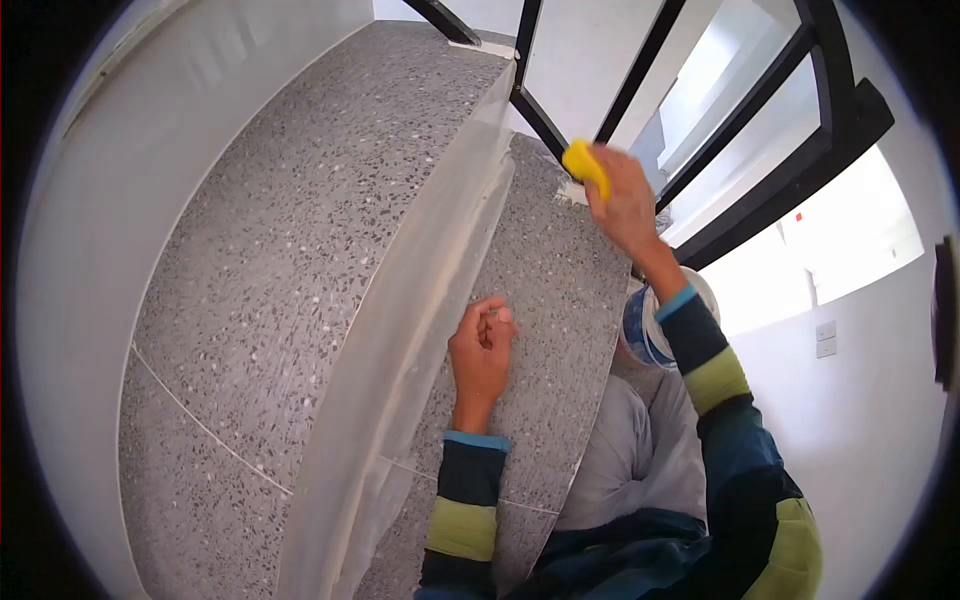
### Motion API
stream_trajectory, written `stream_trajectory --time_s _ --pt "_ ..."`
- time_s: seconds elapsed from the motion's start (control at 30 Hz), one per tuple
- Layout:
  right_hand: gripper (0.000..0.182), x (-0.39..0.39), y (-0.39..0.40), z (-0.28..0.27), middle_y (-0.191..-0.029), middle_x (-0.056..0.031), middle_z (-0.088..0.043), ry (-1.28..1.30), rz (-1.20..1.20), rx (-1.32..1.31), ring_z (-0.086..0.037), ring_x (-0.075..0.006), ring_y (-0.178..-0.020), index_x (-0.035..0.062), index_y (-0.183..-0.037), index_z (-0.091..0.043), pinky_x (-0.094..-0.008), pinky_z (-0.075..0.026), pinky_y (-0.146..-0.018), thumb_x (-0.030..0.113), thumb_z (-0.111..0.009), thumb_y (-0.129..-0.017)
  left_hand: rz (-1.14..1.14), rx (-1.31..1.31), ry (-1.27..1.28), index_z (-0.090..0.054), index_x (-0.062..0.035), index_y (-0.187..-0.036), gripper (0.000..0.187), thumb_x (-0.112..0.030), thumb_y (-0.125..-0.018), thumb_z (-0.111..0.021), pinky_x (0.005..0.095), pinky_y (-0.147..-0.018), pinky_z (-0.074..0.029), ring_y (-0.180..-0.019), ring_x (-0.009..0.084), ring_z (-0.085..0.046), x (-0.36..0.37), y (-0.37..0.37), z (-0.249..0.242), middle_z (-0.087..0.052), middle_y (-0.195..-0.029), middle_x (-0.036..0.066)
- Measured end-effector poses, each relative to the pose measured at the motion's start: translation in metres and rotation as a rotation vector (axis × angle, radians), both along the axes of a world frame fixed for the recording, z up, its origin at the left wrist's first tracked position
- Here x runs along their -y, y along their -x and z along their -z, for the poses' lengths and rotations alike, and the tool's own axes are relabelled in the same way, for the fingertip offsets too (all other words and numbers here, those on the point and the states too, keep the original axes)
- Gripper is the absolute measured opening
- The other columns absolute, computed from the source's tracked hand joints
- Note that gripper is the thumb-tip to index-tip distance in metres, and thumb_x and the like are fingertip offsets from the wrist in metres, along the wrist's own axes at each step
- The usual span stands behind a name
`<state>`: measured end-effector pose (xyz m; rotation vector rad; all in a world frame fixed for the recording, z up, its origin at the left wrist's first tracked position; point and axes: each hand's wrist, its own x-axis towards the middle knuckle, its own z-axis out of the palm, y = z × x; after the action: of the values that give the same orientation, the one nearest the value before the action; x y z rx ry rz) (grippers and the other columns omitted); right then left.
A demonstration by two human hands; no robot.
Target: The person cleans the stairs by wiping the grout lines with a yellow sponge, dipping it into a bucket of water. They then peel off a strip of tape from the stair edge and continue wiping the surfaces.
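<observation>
My right hand (628,200) is closed on a yellow sponge-like piece (584,165), held against or close to a black metal railing (543,125) near its foot. White patchy material (573,193) lies on the speckled step just below the sponge. My left hand (484,345) is above the grey terrazzo step (545,300), its fingers curled inward. Whether anything small lies between those fingers I cannot make out. Translucent sheeting (400,330) hangs along the riser to the left of my left hand.
A white and blue bucket (640,325) stands beside my right forearm, partly hidden by it. The higher terrazzo step (270,260) fills the left side. Black railing bars cross the upper right, with a white wall and a switch plate (826,339) beyond.
</observation>
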<state>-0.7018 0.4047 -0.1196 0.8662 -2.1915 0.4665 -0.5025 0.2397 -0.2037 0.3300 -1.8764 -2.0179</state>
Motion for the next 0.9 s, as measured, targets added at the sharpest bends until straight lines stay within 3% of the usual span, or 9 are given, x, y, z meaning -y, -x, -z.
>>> stream_trajectory --time_s 0.3,0.4,0.47,0.6,0.7,0.77,0.9 --pt "0.045 0.085 0.088 -0.053 -0.108 -0.0097 -0.056 -0.007 -0.034 -0.470 -0.053 -0.0321 -0.091 0.0109 -0.114 -0.057 -0.0394 -0.049 -0.077 0.007 -0.066 -0.069 0.041 0.071 0.000 -0.058 0.0001 -0.107 0.028 -0.025 -0.094 -0.055 0.0226 -0.057 -0.044 -0.067 0.0079 -0.058 0.001 -0.001 -0.002 -0.063 -0.075 0.004" --pt "0.047 0.103 0.094 -0.056 -0.108 -0.0112 -0.055 -0.048 0.006 -0.490 -0.053 -0.0319 -0.092 0.0153 -0.115 -0.060 -0.0390 -0.048 -0.079 0.005 -0.068 -0.070 -0.012 0.012 0.024 -0.061 0.0008 -0.102 0.023 -0.019 -0.090 -0.060 0.0245 -0.056 -0.045 -0.061 0.0086 -0.055 0.001 0.000 0.002 -0.062 -0.071 0.005" --pt "0.048 0.105 0.102 -0.046 -0.107 -0.0119 -0.055 -0.122 0.058 -0.521 -0.053 -0.0319 -0.090 0.0157 -0.115 -0.060 -0.0393 -0.048 -0.077 0.004 -0.067 -0.069 0.058 0.060 0.074 -0.058 0.0010 -0.107 0.028 -0.024 -0.094 -0.056 0.0240 -0.063 -0.046 -0.072 0.0103 -0.060 0.003 -0.002 0.002 -0.063 -0.077 0.006" --pt "0.046 0.105 0.104 -0.031 -0.101 -0.0101 -0.056 -0.181 0.162 -0.511 -0.052 -0.0297 -0.083 0.0117 -0.115 -0.057 -0.0388 -0.047 -0.068 0.010 -0.065 -0.069 0.049 0.045 0.044 -0.058 0.0008 -0.106 0.026 -0.022 -0.094 -0.055 0.0241 -0.063 -0.046 -0.071 0.0101 -0.060 0.005 -0.002 -0.001 -0.063 -0.077 0.005" --pt "0.049 0.103 0.091 -0.031 -0.103 -0.0101 -0.055 -0.120 0.161 -0.319 -0.054 -0.0293 -0.086 0.0140 -0.116 -0.056 -0.0392 -0.049 -0.070 0.012 -0.067 -0.068 0.048 0.031 0.008 -0.059 0.0006 -0.106 0.024 -0.020 -0.094 -0.055 0.0238 -0.062 -0.047 -0.070 0.0101 -0.061 0.004 -0.002 0.000 -0.064 -0.077 0.005" --pt "0.049 0.106 0.088 -0.043 -0.104 -0.0103 -0.055 -0.092 0.149 -0.367 -0.054 -0.0296 -0.086 0.0150 -0.116 -0.057 -0.0390 -0.049 -0.070 0.012 -0.067 -0.068 -0.003 -0.023 0.010 -0.060 -0.0004 -0.104 0.023 -0.019 -0.090 -0.061 0.0278 -0.055 -0.046 -0.058 0.0118 -0.058 0.002 0.000 0.001 -0.063 -0.071 0.007" --pt "0.045 0.112 0.103 -0.046 -0.106 -0.0110 -0.055 -0.123 0.134 -0.486 -0.054 -0.0300 -0.084 0.0165 -0.114 -0.058 -0.0394 -0.049 -0.066 0.010 -0.064 -0.070 0.010 -0.017 0.061 -0.060 0.0002 -0.103 0.024 -0.019 -0.090 -0.061 0.0280 -0.054 -0.046 -0.057 0.0124 -0.058 0.004 -0.001 -0.002 -0.063 -0.070 0.007"
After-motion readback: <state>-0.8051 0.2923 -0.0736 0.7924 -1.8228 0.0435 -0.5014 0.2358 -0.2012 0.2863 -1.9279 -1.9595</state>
